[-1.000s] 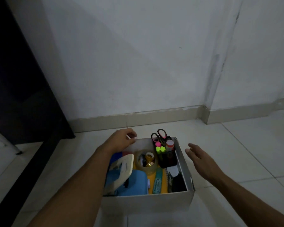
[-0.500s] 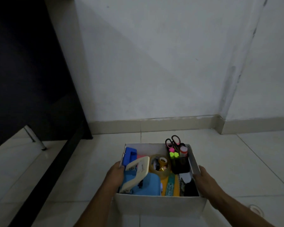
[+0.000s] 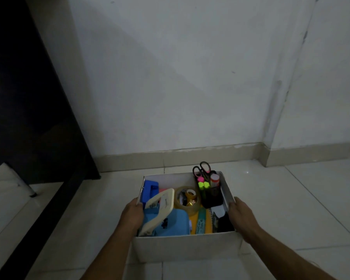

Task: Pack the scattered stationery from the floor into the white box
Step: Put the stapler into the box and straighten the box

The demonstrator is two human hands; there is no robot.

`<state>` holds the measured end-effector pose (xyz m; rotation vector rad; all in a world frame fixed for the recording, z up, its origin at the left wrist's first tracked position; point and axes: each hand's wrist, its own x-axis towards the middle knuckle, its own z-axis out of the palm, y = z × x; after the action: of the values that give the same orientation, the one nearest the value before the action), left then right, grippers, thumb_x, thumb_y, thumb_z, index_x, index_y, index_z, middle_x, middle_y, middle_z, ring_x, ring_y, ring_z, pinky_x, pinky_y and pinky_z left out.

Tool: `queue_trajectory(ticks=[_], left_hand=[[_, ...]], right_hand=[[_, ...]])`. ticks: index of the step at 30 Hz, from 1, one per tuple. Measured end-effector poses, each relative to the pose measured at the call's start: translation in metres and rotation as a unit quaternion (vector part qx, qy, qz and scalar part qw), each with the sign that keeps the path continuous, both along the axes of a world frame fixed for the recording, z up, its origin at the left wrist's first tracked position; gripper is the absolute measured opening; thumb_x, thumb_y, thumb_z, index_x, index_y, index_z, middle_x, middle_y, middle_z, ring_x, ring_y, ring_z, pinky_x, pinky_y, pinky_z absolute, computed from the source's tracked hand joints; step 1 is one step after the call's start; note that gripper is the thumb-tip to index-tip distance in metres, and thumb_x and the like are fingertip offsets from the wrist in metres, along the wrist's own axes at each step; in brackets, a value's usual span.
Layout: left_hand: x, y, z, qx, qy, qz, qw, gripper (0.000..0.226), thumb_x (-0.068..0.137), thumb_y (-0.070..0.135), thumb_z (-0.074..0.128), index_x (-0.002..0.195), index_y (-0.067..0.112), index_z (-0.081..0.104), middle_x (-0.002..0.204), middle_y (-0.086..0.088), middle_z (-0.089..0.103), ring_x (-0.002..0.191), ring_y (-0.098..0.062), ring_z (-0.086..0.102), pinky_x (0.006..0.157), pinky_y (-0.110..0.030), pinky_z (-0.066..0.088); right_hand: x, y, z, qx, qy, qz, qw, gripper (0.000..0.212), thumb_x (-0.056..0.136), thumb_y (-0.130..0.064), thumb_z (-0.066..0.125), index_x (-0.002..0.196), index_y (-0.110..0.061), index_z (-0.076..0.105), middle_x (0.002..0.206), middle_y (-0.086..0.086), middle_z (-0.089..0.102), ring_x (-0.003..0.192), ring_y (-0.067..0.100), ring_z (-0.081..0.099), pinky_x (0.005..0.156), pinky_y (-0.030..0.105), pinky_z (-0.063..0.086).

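The white box point(image 3: 187, 248) sits low in the centre of the view, over the tiled floor. It holds a light blue case point(image 3: 171, 224), a cream hole punch point(image 3: 160, 209), a blue stapler point(image 3: 150, 191), a clear tape roll point(image 3: 187, 198), a ruler point(image 3: 202, 220) and a black pen holder point(image 3: 210, 194) with scissors point(image 3: 202, 169) and highlighters. My left hand point(image 3: 132, 215) grips the box's left wall. On the right wall, my right hand point(image 3: 241, 216) is closed around the rim.
A white wall with a beige skirting point(image 3: 190, 153) rises just beyond the box. Dark furniture point(image 3: 28, 98) with a metal leg point(image 3: 26, 185) stands at the left. Pale floor tiles point(image 3: 291, 199) spread to the right.
Both hands went from hovering near the box's rim to gripping its two side walls. The box now appears larger and nearer, and the view has tilted upward.
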<state>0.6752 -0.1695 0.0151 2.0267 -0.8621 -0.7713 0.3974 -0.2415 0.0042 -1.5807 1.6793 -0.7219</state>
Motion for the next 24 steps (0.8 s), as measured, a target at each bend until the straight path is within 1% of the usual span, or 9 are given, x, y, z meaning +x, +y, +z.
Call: queue_trajectory(ticks=[2, 4, 7, 11, 13, 15, 17, 21, 24], left_hand=[[0.005, -0.014, 0.0, 0.001, -0.006, 0.006, 1.0, 0.031, 0.098, 0.014, 0.037, 0.114, 0.009, 0.063, 0.114, -0.017, 0.064, 0.097, -0.027, 0.059, 0.078, -0.028, 0.043], [0.01, -0.028, 0.002, 0.003, -0.012, 0.012, 1.0, 0.03, 0.097, 0.013, 0.038, 0.112, 0.007, 0.063, 0.113, -0.018, 0.064, 0.096, -0.027, 0.059, 0.078, -0.029, 0.044], [0.019, -0.051, 0.003, 0.02, -0.024, 0.016, 0.999, 0.029, 0.096, 0.014, 0.04, 0.11, 0.006, 0.064, 0.112, -0.02, 0.064, 0.098, -0.032, 0.061, 0.084, -0.035, 0.048], [0.032, -0.076, 0.001, 0.023, -0.023, 0.021, 0.999, 0.025, 0.095, 0.014, 0.043, 0.106, 0.005, 0.064, 0.109, -0.022, 0.065, 0.096, -0.034, 0.062, 0.085, -0.04, 0.05], [0.037, -0.086, 0.0, 0.024, -0.026, 0.021, 0.999, 0.024, 0.094, 0.014, 0.044, 0.105, 0.004, 0.064, 0.109, -0.023, 0.064, 0.095, -0.033, 0.061, 0.083, -0.039, 0.05], [0.041, -0.096, 0.0, 0.028, -0.043, 0.016, 0.999, 0.025, 0.095, 0.014, 0.042, 0.105, 0.003, 0.062, 0.11, -0.023, 0.063, 0.093, -0.031, 0.059, 0.078, -0.035, 0.046], [0.043, -0.106, 0.001, 0.03, -0.053, 0.015, 0.998, 0.027, 0.095, 0.013, 0.04, 0.107, 0.003, 0.061, 0.112, -0.024, 0.062, 0.091, -0.03, 0.057, 0.077, -0.033, 0.043], [0.049, -0.126, 0.0, 0.03, -0.047, 0.026, 0.998, 0.029, 0.095, 0.013, 0.04, 0.112, 0.001, 0.061, 0.116, -0.024, 0.061, 0.096, -0.031, 0.058, 0.077, -0.032, 0.042], [0.054, -0.139, -0.001, 0.043, -0.072, 0.029, 0.996, 0.032, 0.096, 0.012, 0.04, 0.117, -0.003, 0.059, 0.122, -0.025, 0.058, 0.104, -0.034, 0.057, 0.079, -0.032, 0.041]], right_hand=[[0.007, -0.015, 0.0, 0.006, -0.012, -0.008, 1.0, 0.028, 0.101, -0.018, 0.033, 0.107, -0.002, 0.055, 0.104, 0.019, 0.062, 0.089, 0.031, 0.059, 0.073, 0.033, 0.046], [0.014, -0.03, 0.001, 0.004, -0.015, -0.012, 1.0, 0.028, 0.1, -0.016, 0.033, 0.105, 0.0, 0.056, 0.105, 0.022, 0.062, 0.095, 0.034, 0.06, 0.078, 0.035, 0.047], [0.024, -0.05, 0.002, -0.001, -0.013, -0.021, 1.0, 0.027, 0.099, -0.013, 0.035, 0.105, 0.002, 0.056, 0.109, 0.025, 0.062, 0.1, 0.037, 0.059, 0.082, 0.037, 0.047], [0.035, -0.073, 0.003, -0.006, 0.0, -0.022, 1.0, 0.028, 0.098, -0.011, 0.035, 0.107, 0.005, 0.056, 0.112, 0.025, 0.06, 0.103, 0.037, 0.058, 0.083, 0.035, 0.046], [0.04, -0.083, 0.002, -0.009, 0.007, -0.014, 1.0, 0.029, 0.097, -0.009, 0.035, 0.109, 0.007, 0.056, 0.113, 0.025, 0.059, 0.104, 0.037, 0.057, 0.084, 0.035, 0.045], [0.044, -0.093, 0.002, -0.016, 0.005, -0.023, 1.0, 0.028, 0.096, -0.009, 0.037, 0.107, 0.007, 0.057, 0.112, 0.026, 0.06, 0.104, 0.038, 0.058, 0.084, 0.036, 0.046], [0.049, -0.103, 0.002, -0.014, -0.004, -0.037, 0.999, 0.027, 0.096, -0.01, 0.037, 0.106, 0.005, 0.057, 0.111, 0.025, 0.061, 0.103, 0.038, 0.059, 0.085, 0.038, 0.048], [0.057, -0.122, 0.003, -0.019, -0.01, -0.045, 0.999, 0.028, 0.095, -0.011, 0.037, 0.106, 0.006, 0.057, 0.111, 0.026, 0.061, 0.102, 0.039, 0.059, 0.086, 0.04, 0.05], [0.061, -0.135, 0.002, -0.021, -0.01, -0.036, 0.999, 0.031, 0.096, -0.01, 0.036, 0.109, 0.008, 0.057, 0.114, 0.027, 0.059, 0.105, 0.04, 0.058, 0.09, 0.042, 0.049]])
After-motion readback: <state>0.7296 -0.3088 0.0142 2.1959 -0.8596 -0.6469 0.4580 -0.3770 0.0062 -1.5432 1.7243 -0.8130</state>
